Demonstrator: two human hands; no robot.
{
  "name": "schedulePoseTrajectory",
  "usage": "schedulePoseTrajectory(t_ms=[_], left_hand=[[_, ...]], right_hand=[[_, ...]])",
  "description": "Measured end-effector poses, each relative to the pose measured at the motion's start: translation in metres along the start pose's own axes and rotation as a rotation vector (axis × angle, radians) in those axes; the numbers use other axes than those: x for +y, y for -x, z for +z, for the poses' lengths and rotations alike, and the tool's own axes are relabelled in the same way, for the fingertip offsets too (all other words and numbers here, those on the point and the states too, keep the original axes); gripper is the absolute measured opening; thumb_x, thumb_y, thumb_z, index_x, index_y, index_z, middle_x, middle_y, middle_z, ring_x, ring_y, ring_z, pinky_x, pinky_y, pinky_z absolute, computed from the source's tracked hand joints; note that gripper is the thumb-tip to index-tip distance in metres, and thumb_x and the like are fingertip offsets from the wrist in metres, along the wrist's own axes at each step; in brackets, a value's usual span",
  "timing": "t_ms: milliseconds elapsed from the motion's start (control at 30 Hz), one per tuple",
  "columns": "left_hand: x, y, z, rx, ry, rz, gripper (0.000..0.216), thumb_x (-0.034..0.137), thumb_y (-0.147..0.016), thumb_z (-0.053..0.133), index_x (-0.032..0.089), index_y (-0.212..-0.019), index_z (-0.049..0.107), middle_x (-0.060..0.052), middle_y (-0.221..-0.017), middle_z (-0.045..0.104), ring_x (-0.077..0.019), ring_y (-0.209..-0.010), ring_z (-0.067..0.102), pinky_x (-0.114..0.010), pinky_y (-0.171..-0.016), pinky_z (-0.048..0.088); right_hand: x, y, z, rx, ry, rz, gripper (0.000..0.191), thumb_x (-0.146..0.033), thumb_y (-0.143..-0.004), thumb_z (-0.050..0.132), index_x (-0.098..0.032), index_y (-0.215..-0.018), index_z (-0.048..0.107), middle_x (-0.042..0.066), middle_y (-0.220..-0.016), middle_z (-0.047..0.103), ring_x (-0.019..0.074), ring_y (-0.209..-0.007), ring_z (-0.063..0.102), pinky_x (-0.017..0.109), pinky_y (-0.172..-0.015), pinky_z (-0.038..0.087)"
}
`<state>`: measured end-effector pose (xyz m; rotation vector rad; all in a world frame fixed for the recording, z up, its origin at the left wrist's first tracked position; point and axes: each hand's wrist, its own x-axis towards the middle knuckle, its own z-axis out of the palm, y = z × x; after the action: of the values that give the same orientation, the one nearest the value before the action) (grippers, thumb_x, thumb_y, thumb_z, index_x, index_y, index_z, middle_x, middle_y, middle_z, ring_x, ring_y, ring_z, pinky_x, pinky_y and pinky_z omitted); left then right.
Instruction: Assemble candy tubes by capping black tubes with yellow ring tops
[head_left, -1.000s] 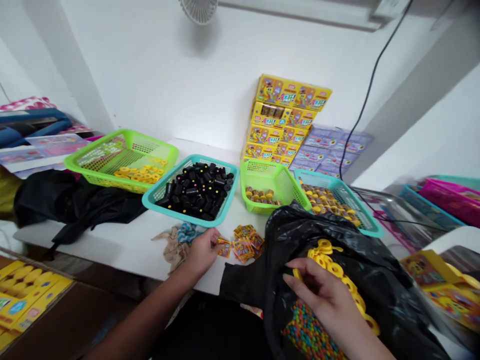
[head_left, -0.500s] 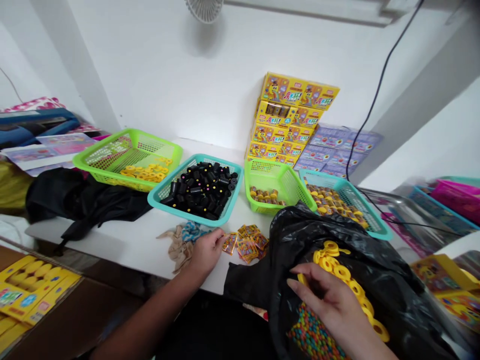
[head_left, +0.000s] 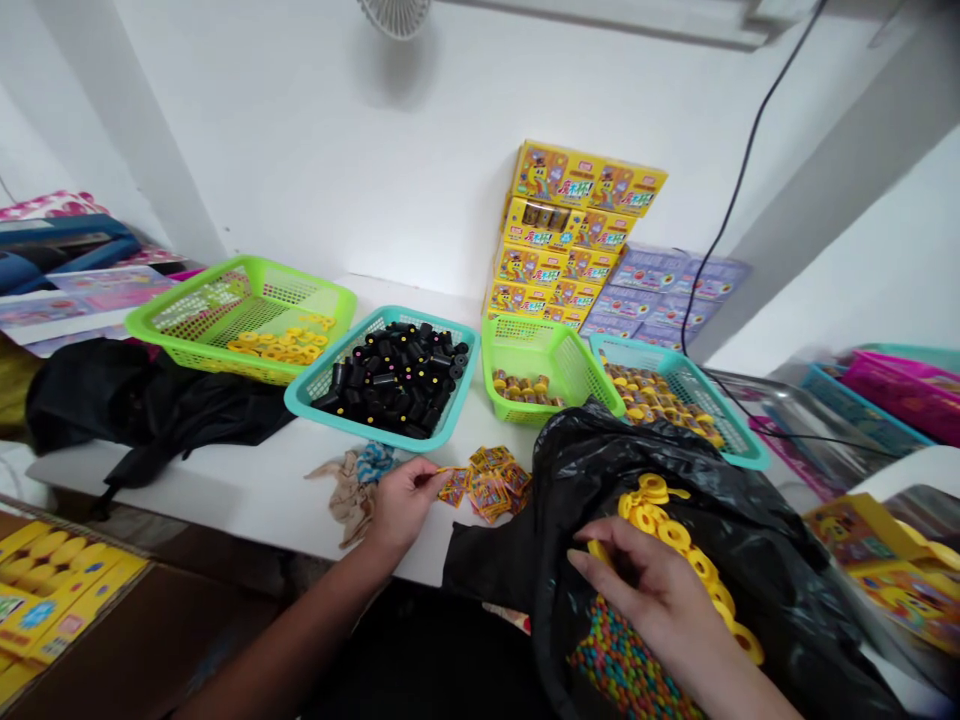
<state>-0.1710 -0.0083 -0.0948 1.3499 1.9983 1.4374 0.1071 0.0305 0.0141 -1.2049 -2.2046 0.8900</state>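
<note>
My left hand (head_left: pixel 405 505) is closed in a pinch at the edge of a small yellow printed packet card (head_left: pixel 454 487), beside a loose pile of similar cards (head_left: pixel 498 484) on the white table. A beige and blue cloth (head_left: pixel 352 490) lies just left of that hand. Over a black plastic bag (head_left: pixel 577 450), my right hand (head_left: pixel 656 590) grips a yellow plastic ring (head_left: pixel 598 553) between thumb and fingers. More yellow rings (head_left: pixel 673 533) lie in the bag beyond this hand. Below it are many small coloured candies (head_left: pixel 619 655), partly covered by the hand.
Behind the hands stand a turquoise basket (head_left: pixel 300 395) of black cylinders, a green basket (head_left: pixel 142 320) with yellow rings, and a smaller green basket (head_left: pixel 589 375) and turquoise basket (head_left: pixel 750 440) holding small filled tubs. Yellow boxes (head_left: pixel 555 265) are stacked against the wall.
The left fingers have come onto a card at the pile's left side, and its edge is now lifted. My right hand keeps the yellow ring. The whole view has shifted slightly.
</note>
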Motion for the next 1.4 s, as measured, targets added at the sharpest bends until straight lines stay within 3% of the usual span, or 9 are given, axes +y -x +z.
schedulePoseTrajectory(t_ms=[267, 433, 533, 733, 800, 867, 1000, 1167, 1400], left_hand=[[0.012, -0.004, -0.01, -0.044, -0.161, 0.151, 0.02, 0.023, -0.085, 0.053, 0.021, -0.084, 0.073, -0.007, -0.087, 0.073, -0.0218, -0.083, 0.064, -0.033, -0.078, 0.048], [0.017, 0.001, -0.018, 0.02, -0.188, 0.232, 0.02, 0.028, -0.089, 0.054, 0.02, -0.08, 0.07, -0.005, -0.078, 0.067, -0.019, -0.077, 0.062, -0.03, -0.072, 0.046], [0.033, 0.005, -0.02, 0.027, -0.086, 0.255, 0.019, 0.03, -0.088, 0.058, 0.019, -0.076, 0.068, -0.002, -0.072, 0.063, -0.0155, -0.068, 0.059, -0.026, -0.064, 0.044], [0.096, 0.009, -0.012, -0.353, 0.223, 0.197, 0.022, 0.038, -0.085, 0.065, 0.02, -0.074, 0.068, 0.0, -0.064, 0.062, -0.0135, -0.058, 0.056, -0.023, -0.053, 0.041], [0.113, 0.009, -0.004, -0.428, 0.236, 0.28, 0.02, 0.036, -0.084, 0.067, 0.02, -0.073, 0.07, 0.0, -0.066, 0.064, -0.014, -0.061, 0.057, -0.024, -0.056, 0.042], [0.124, 0.009, 0.005, -0.468, 0.238, 0.342, 0.018, 0.035, -0.083, 0.068, 0.021, -0.073, 0.072, -0.001, -0.068, 0.066, -0.0143, -0.063, 0.058, -0.025, -0.059, 0.043], [0.136, 0.005, 0.023, -0.545, 0.268, 0.355, 0.016, 0.036, -0.084, 0.068, 0.022, -0.088, 0.075, -0.001, -0.074, 0.064, -0.0144, -0.067, 0.058, -0.024, -0.06, 0.042], [0.149, 0.003, 0.033, -0.679, 0.261, 0.418, 0.034, 0.034, -0.087, 0.063, 0.017, -0.058, 0.063, 0.0, -0.065, 0.054, -0.0122, -0.064, 0.052, -0.024, -0.059, 0.037], [0.157, 0.008, 0.04, -0.755, 0.266, 0.35, 0.027, 0.035, -0.074, 0.078, 0.016, -0.062, 0.064, 0.002, -0.062, 0.057, -0.0105, -0.059, 0.051, -0.021, -0.054, 0.035]], right_hand=[[-0.009, 0.002, -0.002, -0.014, 0.004, -0.015, 0.02, -0.041, -0.082, 0.06, -0.021, -0.082, 0.066, -0.002, -0.063, 0.059, 0.0137, -0.057, 0.054, 0.024, -0.053, 0.044], [-0.005, 0.003, -0.001, -0.009, 0.006, -0.026, 0.019, -0.04, -0.082, 0.061, -0.022, -0.084, 0.067, -0.001, -0.066, 0.06, 0.0142, -0.059, 0.056, 0.024, -0.055, 0.045], [-0.01, 0.003, 0.0, -0.023, -0.007, -0.012, 0.02, -0.04, -0.083, 0.06, -0.021, -0.087, 0.066, -0.002, -0.065, 0.058, 0.0142, -0.059, 0.055, 0.024, -0.054, 0.043], [-0.031, 0.004, -0.004, -0.022, -0.021, 0.004, 0.045, -0.035, -0.079, 0.065, -0.021, -0.121, 0.06, -0.003, -0.072, 0.053, 0.0118, -0.057, 0.048, 0.023, -0.053, 0.038], [-0.035, 0.006, -0.009, -0.049, -0.022, -0.024, 0.036, -0.032, -0.081, 0.064, -0.021, -0.115, 0.064, -0.002, -0.074, 0.058, 0.0122, -0.061, 0.051, 0.023, -0.057, 0.04], [-0.036, 0.008, -0.014, -0.048, -0.028, -0.048, 0.016, -0.029, -0.082, 0.061, -0.02, -0.094, 0.068, 0.0, -0.076, 0.062, 0.0134, -0.068, 0.056, 0.024, -0.063, 0.042], [-0.028, 0.015, -0.023, 0.008, -0.101, 0.001, 0.017, -0.031, -0.085, 0.058, -0.018, -0.076, 0.066, -0.002, -0.069, 0.059, 0.0127, -0.065, 0.053, 0.023, -0.061, 0.04], [-0.016, 0.026, -0.031, 0.031, -0.247, 0.1, 0.02, -0.035, -0.083, 0.062, -0.017, -0.078, 0.068, -0.002, -0.066, 0.055, 0.0121, -0.063, 0.049, 0.024, -0.059, 0.038], [-0.006, 0.042, -0.051, 0.167, -0.602, 0.178, 0.028, -0.043, -0.079, 0.071, -0.018, -0.092, 0.068, -0.003, -0.068, 0.055, 0.0093, -0.052, 0.046, 0.022, -0.047, 0.039]])
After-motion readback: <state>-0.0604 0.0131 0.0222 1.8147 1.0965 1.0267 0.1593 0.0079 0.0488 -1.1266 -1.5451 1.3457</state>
